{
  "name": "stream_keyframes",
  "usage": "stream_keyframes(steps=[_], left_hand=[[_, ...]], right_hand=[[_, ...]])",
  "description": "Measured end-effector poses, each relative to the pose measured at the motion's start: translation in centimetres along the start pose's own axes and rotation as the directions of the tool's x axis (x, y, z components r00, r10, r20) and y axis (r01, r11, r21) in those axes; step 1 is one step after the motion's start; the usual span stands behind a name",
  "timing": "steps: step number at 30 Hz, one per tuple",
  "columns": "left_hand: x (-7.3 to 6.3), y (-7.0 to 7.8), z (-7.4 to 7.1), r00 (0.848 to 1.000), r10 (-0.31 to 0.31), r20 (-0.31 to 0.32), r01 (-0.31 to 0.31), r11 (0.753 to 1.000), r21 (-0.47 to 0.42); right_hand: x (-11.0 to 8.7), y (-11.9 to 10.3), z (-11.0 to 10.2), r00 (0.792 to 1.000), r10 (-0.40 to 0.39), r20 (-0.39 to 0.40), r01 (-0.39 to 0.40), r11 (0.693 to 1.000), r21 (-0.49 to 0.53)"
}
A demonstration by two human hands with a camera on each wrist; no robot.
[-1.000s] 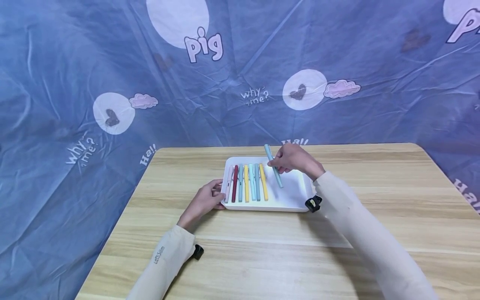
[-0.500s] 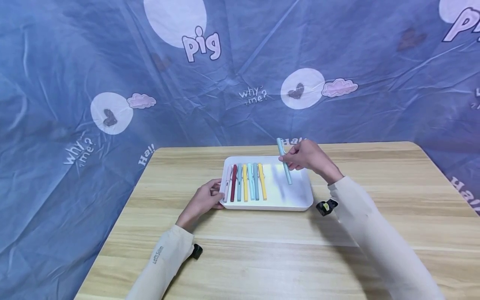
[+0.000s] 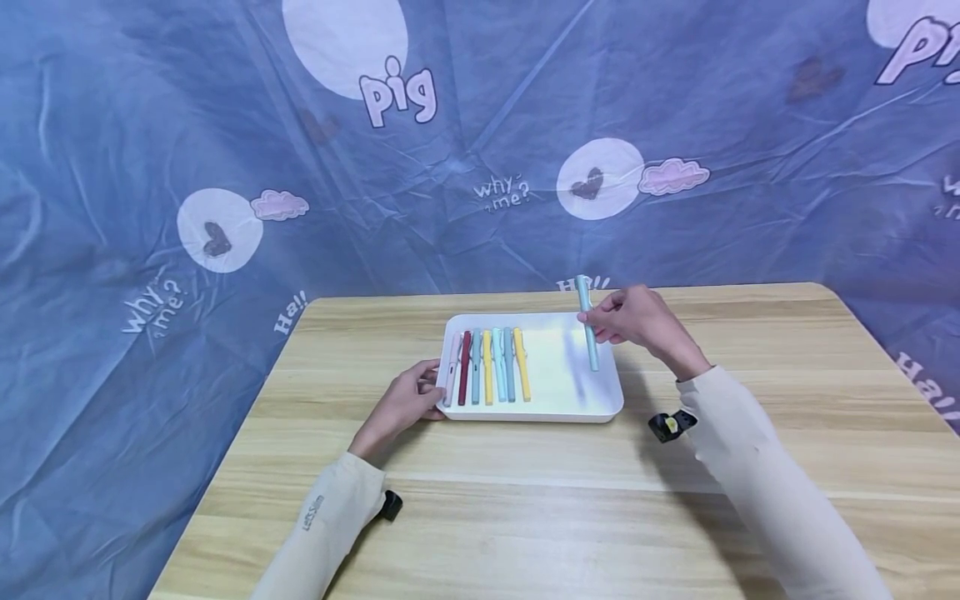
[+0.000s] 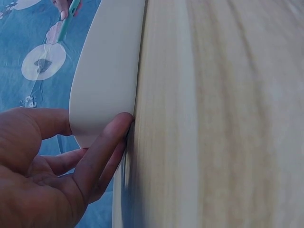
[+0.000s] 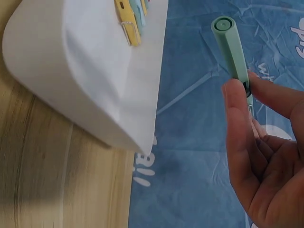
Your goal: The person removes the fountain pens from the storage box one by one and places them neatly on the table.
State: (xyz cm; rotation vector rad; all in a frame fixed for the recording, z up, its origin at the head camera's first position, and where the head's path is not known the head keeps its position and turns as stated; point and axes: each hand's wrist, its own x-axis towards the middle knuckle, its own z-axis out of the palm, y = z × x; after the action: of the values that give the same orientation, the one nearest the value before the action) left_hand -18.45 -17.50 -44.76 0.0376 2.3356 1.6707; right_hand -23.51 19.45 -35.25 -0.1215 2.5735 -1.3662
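My right hand (image 3: 637,321) pinches a light mint-green pen (image 5: 232,52) between thumb and fingers. The pen is nearly upright over the right part of a white tray (image 3: 558,408), its lower end pointing down at the tray floor. At the tray's left end, my left hand (image 3: 408,396) grips the rim; in the left wrist view, its thumb and fingers (image 4: 102,147) pinch the corner wall. Inside the tray lie several pens side by side: a pale pink pen (image 3: 452,371), a dark red pen (image 3: 464,367), blue-grey and light aqua ones, and a yellow pen (image 3: 522,367) at the row's right end.
The tray stands on a wood-grain table (image 3: 510,508), close to its back edge. Behind hangs a blue printed cloth (image 3: 450,233). Small black devices are strapped at both wrists, the right one (image 3: 671,425) just beside the tray.
My right hand has carried the mint-green pen rightwards, away from the row of pens, and the pen has turned more upright. The left hand keeps its grip on the tray.
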Motion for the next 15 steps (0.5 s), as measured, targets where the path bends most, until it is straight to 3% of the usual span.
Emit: stream_keyframes(steps=[15], left_hand=[[-0.1,0.2,-0.1,1.0,-0.001,0.013,0.0,1.0,0.021]], right_hand=[[-1.1,2.4,-1.5,0.996,-0.019,-0.083,0.021,0.999,0.028]])
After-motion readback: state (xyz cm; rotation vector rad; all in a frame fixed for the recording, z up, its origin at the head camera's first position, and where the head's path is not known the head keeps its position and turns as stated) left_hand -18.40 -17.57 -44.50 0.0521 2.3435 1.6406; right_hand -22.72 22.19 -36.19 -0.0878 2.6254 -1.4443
